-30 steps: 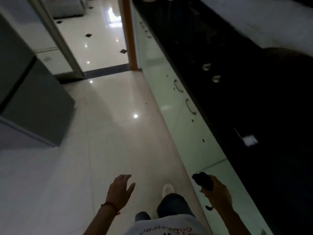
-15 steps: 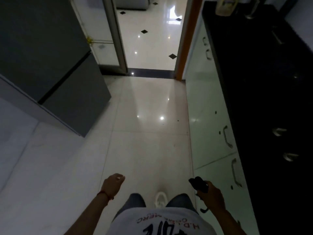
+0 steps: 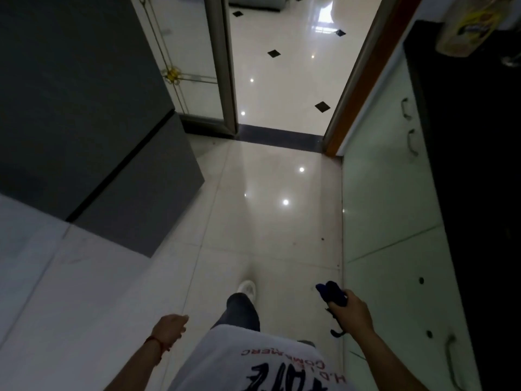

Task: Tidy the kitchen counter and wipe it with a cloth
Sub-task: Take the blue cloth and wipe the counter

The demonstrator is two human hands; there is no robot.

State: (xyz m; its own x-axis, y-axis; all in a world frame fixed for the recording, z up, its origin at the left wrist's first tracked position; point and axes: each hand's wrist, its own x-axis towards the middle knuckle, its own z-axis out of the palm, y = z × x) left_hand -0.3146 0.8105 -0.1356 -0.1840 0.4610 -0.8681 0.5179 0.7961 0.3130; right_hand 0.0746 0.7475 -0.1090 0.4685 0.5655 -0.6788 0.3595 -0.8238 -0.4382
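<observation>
Beside the black counter (image 3: pixel 476 170), glossy tiled floor (image 3: pixel 262 221).

White T-shirt (image 3: pixel 253 362): red print, upside down to camera, partly readable as "COMMERC" and "H.D."; large black lettering below it illegible, cut off.
</observation>
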